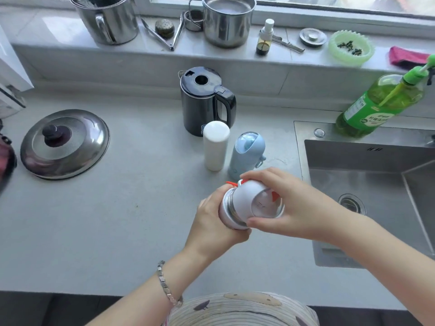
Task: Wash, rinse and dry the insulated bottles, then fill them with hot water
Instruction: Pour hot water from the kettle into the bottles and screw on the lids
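Lower centre: the left hand [211, 225] clasps the white bottle [224, 216] by its body, while the right hand [296, 203] curls its fingers [261, 176] round the lid [255, 201], which tilts up-right.

A white insulated bottle with a cat-face print and orange accents [255, 203] contrasts with a plain white cylindrical bottle [216, 145] and a pale blue rounded bottle [247, 152]. The plastic electric kettle [204, 102] is black, the soap bottle [379, 104] green, the bench [117, 220] light grey.

Home kitchen: grey counter [117, 220], steel sink [367, 175], kettle [204, 102], pots [226, 20] on windowsill [70, 31], pan lid [64, 143], dish soap [381, 104].
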